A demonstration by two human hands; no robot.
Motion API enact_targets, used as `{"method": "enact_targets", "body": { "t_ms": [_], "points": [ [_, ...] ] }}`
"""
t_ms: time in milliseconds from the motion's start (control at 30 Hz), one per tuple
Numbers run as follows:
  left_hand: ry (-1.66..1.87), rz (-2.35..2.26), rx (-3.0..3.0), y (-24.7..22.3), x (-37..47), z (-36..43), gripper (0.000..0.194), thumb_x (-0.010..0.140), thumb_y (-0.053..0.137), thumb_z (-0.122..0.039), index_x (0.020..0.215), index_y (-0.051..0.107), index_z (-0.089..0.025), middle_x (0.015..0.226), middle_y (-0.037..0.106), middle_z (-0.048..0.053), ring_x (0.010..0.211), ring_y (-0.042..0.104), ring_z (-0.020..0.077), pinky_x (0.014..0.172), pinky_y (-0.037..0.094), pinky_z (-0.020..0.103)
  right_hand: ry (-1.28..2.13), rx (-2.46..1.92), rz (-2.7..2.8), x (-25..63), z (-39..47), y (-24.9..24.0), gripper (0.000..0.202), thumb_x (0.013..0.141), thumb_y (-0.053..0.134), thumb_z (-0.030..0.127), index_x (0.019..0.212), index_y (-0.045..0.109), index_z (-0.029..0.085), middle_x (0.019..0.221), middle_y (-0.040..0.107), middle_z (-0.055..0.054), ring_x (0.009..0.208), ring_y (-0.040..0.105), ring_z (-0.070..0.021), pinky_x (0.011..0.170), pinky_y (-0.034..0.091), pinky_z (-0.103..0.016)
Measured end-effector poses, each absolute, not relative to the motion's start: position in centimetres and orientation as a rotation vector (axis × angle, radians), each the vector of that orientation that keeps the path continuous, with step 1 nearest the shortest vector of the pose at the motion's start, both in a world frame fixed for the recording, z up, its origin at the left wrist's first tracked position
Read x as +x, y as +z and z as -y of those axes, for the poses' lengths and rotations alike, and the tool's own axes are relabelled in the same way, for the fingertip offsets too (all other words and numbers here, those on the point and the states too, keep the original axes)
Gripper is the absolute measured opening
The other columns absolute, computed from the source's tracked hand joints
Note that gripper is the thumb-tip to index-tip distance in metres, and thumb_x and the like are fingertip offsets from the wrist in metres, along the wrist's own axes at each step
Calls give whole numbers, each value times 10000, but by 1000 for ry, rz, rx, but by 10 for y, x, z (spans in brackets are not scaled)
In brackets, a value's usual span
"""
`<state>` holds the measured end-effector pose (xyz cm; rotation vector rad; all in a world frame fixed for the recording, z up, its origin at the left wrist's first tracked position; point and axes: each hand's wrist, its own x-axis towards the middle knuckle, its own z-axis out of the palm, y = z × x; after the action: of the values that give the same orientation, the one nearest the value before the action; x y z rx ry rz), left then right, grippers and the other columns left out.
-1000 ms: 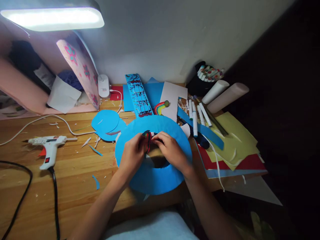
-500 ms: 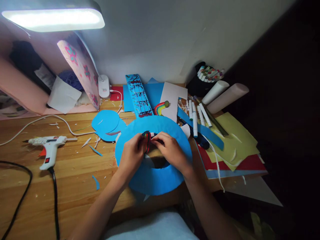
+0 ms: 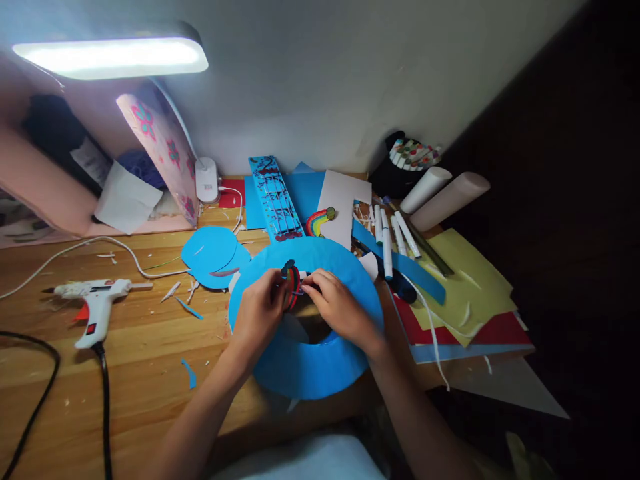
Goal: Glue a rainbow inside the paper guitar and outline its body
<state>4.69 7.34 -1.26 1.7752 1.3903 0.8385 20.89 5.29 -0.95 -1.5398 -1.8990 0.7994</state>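
Over the hole of a large blue paper ring point(image 3: 310, 370), my left hand point(image 3: 257, 310) grips a small rainbow paper cutout point(image 3: 293, 288) with a dark end at its top. Close to the cutout's right edge, the fingers of my right hand point(image 3: 337, 303) are pinched together. Whatever lies between those right fingertips is too small to name. The ring rests near the table's front edge, partly covered by both hands. A second rainbow cutout point(image 3: 317, 221) lies beyond the ring, near a decorated blue strip with strings point(image 3: 277, 197).
A glue gun point(image 3: 97, 303) with a black cable lies on the left of the wooden table point(image 3: 145, 407). Blue paper circles point(image 3: 210, 253) sit left of the ring. Markers point(image 3: 387, 247) and yellow sheets point(image 3: 465, 280) are on the right. A lit lamp point(image 3: 110, 57) hangs above.
The view has tilted slightly, so things sit a little lower. My right fingertips have shifted slightly at the rainbow cutout's edge; my left hand keeps its grip.
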Motion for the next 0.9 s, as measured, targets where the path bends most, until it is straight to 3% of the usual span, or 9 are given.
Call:
{"method": "enact_targets", "body": {
  "t_ms": [300,600,900],
  "points": [
    [851,-1363,1770,-11,47,-72,90,864,475,-246,874,555,-206,804,641,-6,698,566,131,643,409,230,794,-1536,1895,208,-50,-2,136,913,470,174,873,599,189,928,635,-57,958,567,-203,865,441,-360],
    [849,-1367,1723,-13,44,-61,94,867,476,-227,907,558,-206,837,641,-2,744,583,132,670,421,227,1134,-1520,1285,194,-41,-18,78,775,629,210,845,638,177,830,705,-41,790,671,-186,720,535,-302],
    [888,-1401,1592,-9,47,-53,79,846,530,-270,855,563,-199,740,627,-11,661,590,123,593,438,213,1042,-1541,1018,182,-35,-17,91,753,627,259,781,639,173,757,701,-51,698,676,-192,654,557,-312]
  ]
}}
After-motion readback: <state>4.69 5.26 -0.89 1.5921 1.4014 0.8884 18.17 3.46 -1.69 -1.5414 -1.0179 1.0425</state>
